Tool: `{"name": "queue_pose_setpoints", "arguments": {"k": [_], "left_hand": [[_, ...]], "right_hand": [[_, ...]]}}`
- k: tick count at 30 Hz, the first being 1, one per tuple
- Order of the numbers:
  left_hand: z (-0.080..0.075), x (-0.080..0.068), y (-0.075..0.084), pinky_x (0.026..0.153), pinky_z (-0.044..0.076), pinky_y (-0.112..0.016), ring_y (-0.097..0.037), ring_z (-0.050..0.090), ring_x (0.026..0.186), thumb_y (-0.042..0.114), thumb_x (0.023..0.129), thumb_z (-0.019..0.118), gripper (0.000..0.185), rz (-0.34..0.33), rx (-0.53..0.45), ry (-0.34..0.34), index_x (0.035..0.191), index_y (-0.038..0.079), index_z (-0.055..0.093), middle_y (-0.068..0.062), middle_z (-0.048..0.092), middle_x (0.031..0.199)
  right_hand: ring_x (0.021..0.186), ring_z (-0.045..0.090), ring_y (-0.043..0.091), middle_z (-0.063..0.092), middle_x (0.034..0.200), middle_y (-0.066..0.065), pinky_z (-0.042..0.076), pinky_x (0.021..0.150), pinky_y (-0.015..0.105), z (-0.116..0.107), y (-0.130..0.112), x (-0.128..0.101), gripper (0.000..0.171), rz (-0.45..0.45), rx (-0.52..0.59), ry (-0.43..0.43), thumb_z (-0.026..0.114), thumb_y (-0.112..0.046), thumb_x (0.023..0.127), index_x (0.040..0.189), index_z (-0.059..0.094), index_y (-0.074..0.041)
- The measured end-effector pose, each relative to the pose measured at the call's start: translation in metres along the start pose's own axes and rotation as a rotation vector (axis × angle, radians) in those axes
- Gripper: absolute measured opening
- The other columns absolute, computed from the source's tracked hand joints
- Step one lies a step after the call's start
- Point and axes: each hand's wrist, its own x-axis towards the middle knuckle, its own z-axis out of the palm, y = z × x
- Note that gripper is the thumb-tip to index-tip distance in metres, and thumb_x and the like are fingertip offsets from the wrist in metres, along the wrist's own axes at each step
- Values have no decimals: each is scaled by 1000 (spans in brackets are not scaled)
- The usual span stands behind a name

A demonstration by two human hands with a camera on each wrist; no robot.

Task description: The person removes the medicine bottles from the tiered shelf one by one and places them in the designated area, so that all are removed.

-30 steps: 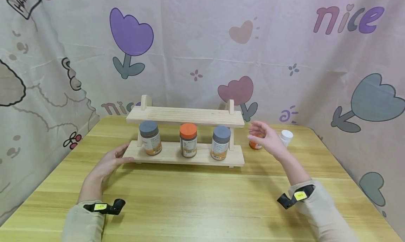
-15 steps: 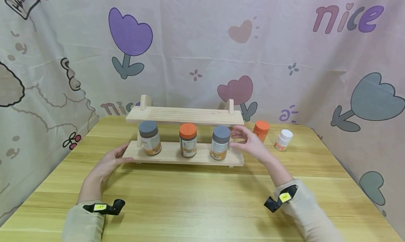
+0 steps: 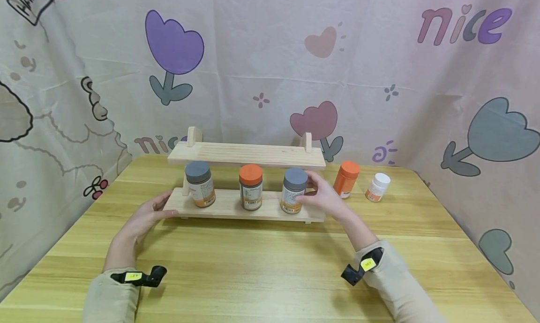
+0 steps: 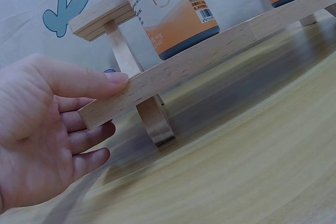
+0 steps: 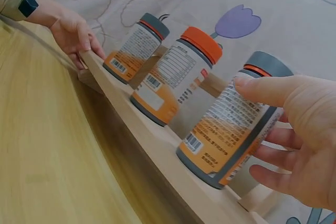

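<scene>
A two-tier wooden shelf (image 3: 229, 213) stands on the table, three bottles along its lower board. My left hand (image 3: 143, 216) grips the left end of that board, thumb on top and fingers below, as the left wrist view shows. At the right end of the row, my right hand (image 3: 322, 196) holds a grey-capped supplement bottle (image 5: 226, 129), thumb across its label and fingers round its far side. The bottle stands upright on the board. An orange-capped bottle (image 3: 251, 187) occupies the middle, and another grey-capped bottle (image 3: 200, 184) is at the left.
Right of the shelf, an orange bottle (image 3: 348, 178) and a small white bottle (image 3: 378, 187) stand on the wooden table (image 3: 253, 271). The shelf's upper board (image 3: 246, 154) runs above and behind the row. A patterned cloth (image 3: 261, 56) hangs behind.
My right hand has moved left from beside the orange bottle to the right-hand grey-capped bottle and taken hold of it. The left hand stays on the shelf's end.
</scene>
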Motion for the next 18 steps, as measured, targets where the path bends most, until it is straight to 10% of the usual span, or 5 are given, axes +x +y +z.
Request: {"name": "queue_pose_setpoints", "arguments": {"k": [18], "left_hand": [[0,0,1,109,10,-56,-42,4,137,20,88,64,86,-9,-8,-1,147,-3,5,-24,2,152]], "right_hand": [[97,57,31,57,114,21,49,85,44,8,-7,-4,57,-24,-93,52,72,-1,77,128,47,3]]}}
